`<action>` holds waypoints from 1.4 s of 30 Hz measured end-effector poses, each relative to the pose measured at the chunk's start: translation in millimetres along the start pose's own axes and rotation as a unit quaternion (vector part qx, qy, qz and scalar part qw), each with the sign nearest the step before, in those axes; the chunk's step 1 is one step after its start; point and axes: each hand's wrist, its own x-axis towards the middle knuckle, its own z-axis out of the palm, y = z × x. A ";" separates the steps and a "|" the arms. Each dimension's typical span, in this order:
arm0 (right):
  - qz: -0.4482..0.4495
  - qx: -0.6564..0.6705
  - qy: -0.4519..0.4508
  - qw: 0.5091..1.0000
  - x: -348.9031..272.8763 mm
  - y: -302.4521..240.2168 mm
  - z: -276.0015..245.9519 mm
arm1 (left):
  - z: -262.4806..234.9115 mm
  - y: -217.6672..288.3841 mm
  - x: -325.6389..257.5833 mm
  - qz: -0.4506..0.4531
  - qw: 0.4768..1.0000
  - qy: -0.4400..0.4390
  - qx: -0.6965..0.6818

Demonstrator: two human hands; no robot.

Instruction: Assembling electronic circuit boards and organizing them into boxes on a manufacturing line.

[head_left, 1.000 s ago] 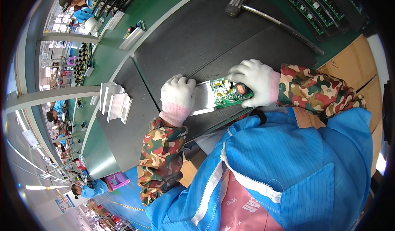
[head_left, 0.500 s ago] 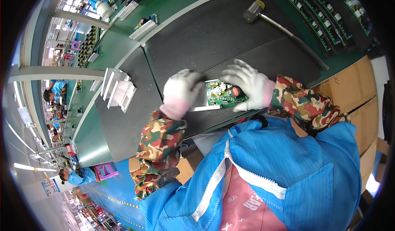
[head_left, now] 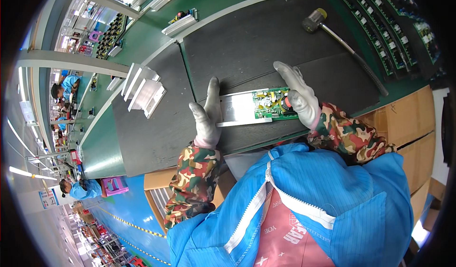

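Note:
A silver metal channel [head_left: 237, 108] lies on the black mat in front of me. At its right end sits a green circuit board [head_left: 268, 106] with yellow parts and a round red-and-black part. My left hand [head_left: 208, 114], in a white glove, is spread with its palm against the channel's left end. At the other end my right hand [head_left: 302, 97], also gloved, rests against the board's right edge, fingers stretched out and thumb beside the round part. Neither hand wraps around the piece.
A mallet [head_left: 314, 20] with a long dark handle lies at the far right of the mat [head_left: 256, 38]. Several silver channels [head_left: 145, 93] stand stacked at left. Rows of circuit boards [head_left: 375, 22] fill the far right. A cardboard box [head_left: 403, 117] is beside my right arm.
My left hand has drawn back left off the channel's top to its end, uncovering the bare metal. My right hand has turned more upright at the board's right edge.

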 end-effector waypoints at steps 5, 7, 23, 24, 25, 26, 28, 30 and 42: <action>0.016 -0.008 0.032 0.999 0.3 -2.6 12.3 | 17.2 9.9 -3.5 0.002 1.000 0.002 -0.003; 0.022 -0.005 0.026 0.999 2.4 -8.7 17.7 | 24.7 13.9 -5.5 0.002 1.000 0.007 -0.001; 0.057 0.059 -0.014 0.997 3.7 -32.2 29.6 | 42.9 20.0 -14.9 0.015 1.000 0.019 -0.015; 0.070 0.141 0.010 0.988 1.9 -31.9 30.2 | 39.6 17.8 -16.4 0.022 0.999 0.044 -0.013; 0.079 0.222 0.034 0.971 1.2 -31.1 30.2 | 35.4 14.5 -17.4 0.032 0.997 0.069 -0.009; 0.076 0.221 0.033 0.972 1.2 -28.0 28.1 | 28.5 6.4 -20.9 0.068 0.986 0.126 -0.079; 0.127 0.228 0.064 0.963 0.0 -23.8 22.7 | 3.6 1.4 -37.6 0.074 0.986 0.147 -0.013; 0.135 0.234 0.078 0.960 -4.2 -21.1 26.3 | 7.8 13.6 -46.0 0.046 0.962 0.199 0.183; 0.118 0.171 0.082 0.975 -0.5 -38.2 42.3 | 33.0 -1.1 -59.8 -0.023 0.971 0.202 0.127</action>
